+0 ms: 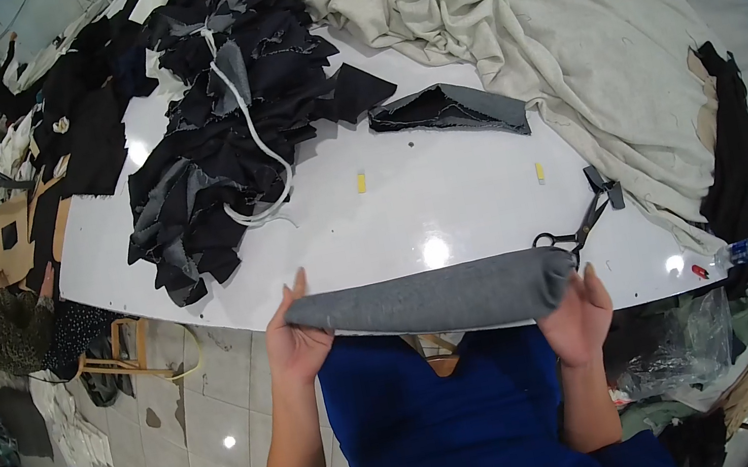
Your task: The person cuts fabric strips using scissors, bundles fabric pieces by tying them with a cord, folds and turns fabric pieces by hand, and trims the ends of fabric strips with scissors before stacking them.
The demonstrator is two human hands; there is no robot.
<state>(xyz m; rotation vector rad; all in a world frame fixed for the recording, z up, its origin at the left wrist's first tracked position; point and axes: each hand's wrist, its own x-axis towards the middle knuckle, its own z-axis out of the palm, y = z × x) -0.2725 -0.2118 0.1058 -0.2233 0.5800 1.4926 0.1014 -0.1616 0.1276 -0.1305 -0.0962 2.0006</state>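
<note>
Single head-worn fisheye view, facing forward and down, hands [299,349] near, table [374,233] beyond

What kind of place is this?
Probably a garment or textile workshop: a heap of dark fabric pieces lies on a white table, black scissors rest near its edge, and a big cream cloth spreads along the far side.

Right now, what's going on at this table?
A person in blue holds a grey fabric piece lengthwise along the near edge of the white table, left hand at the narrower end, right hand at the wider. Scissors lie near the right hand, not held. Dark fabric scraps are piled further back, left of pale cloth.
</note>
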